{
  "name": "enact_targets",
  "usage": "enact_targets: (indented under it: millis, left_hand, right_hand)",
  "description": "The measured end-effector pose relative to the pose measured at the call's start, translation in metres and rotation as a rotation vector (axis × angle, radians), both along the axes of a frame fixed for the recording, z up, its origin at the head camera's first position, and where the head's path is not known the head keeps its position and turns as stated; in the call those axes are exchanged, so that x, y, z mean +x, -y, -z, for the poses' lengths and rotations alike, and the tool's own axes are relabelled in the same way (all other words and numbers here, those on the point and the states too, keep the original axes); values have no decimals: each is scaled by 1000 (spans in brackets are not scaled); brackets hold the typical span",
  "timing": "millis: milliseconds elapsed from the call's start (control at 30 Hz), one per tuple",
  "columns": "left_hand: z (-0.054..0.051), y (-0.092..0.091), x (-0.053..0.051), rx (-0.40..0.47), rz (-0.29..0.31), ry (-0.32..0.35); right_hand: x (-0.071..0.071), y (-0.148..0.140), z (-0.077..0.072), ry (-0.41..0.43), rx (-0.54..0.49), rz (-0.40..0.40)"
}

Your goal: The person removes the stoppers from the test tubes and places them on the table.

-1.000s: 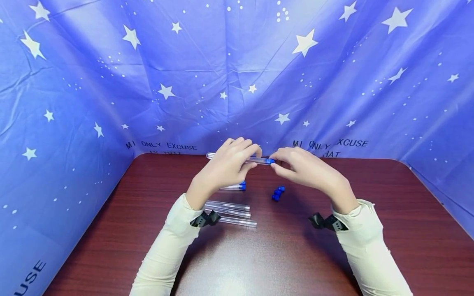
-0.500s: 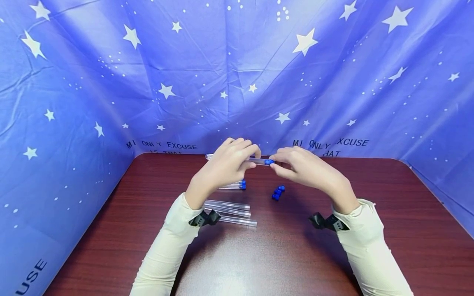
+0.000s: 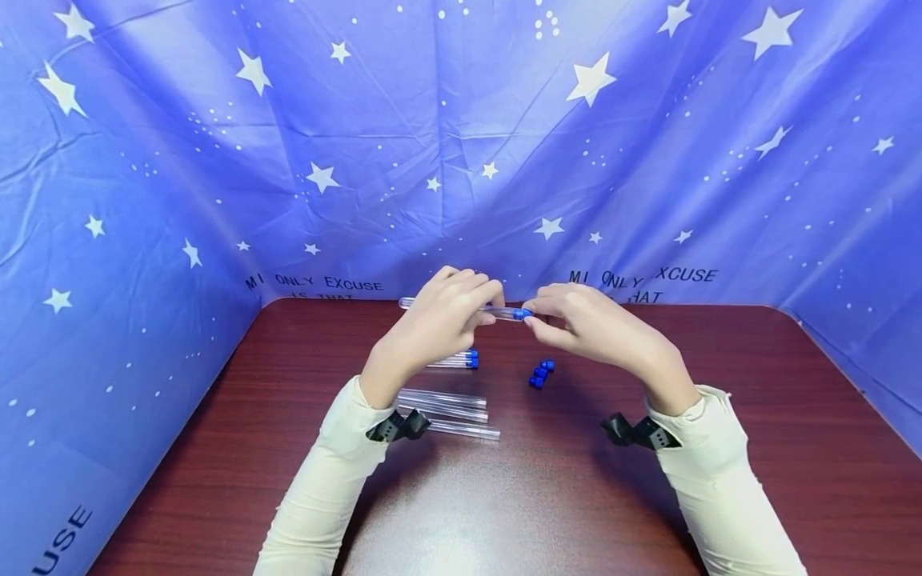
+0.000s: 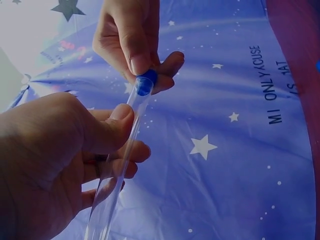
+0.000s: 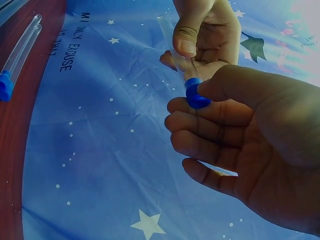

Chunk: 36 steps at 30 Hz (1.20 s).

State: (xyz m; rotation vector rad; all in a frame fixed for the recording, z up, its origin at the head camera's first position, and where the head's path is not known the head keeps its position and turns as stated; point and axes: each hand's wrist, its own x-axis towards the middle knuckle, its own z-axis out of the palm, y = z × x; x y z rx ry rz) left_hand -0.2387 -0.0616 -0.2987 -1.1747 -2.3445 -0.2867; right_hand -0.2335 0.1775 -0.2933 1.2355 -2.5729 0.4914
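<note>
Above the back of the table my left hand [image 3: 442,318] grips a clear test tube [image 3: 502,313] between thumb and fingers. The tube lies nearly level, its rounded end sticking out to the left of the hand. At its right end sits a blue cap [image 4: 146,81], partly inside the tube's mouth. My right hand [image 3: 594,326] pinches that cap between thumb and forefinger. In the right wrist view the thumb lies on the side of the blue cap [image 5: 196,94], and the other fingers are curled beside it without holding anything more.
Below the left hand lie capped tubes [image 3: 454,362], partly hidden by it. Nearer the front are several uncapped tubes [image 3: 461,430], their left ends behind the left wrist. A few loose blue caps [image 3: 540,374] lie to the right. A starry blue cloth [image 3: 432,144] hangs behind the table.
</note>
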Motion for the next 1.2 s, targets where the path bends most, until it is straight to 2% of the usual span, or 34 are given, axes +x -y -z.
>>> enact_targets:
  millis: [333,833,1200]
  left_hand:
    - [0,1,1,9,5,-25]
    - [-4,2,5,-40,-54,0]
    - [-7,2,7,-47,-88,39]
  right_hand:
    - [2,2,1,-90,-26,-24]
    - [4,8,3,-197,-30,-22]
    - [4,12,7,-387,-55,-58]
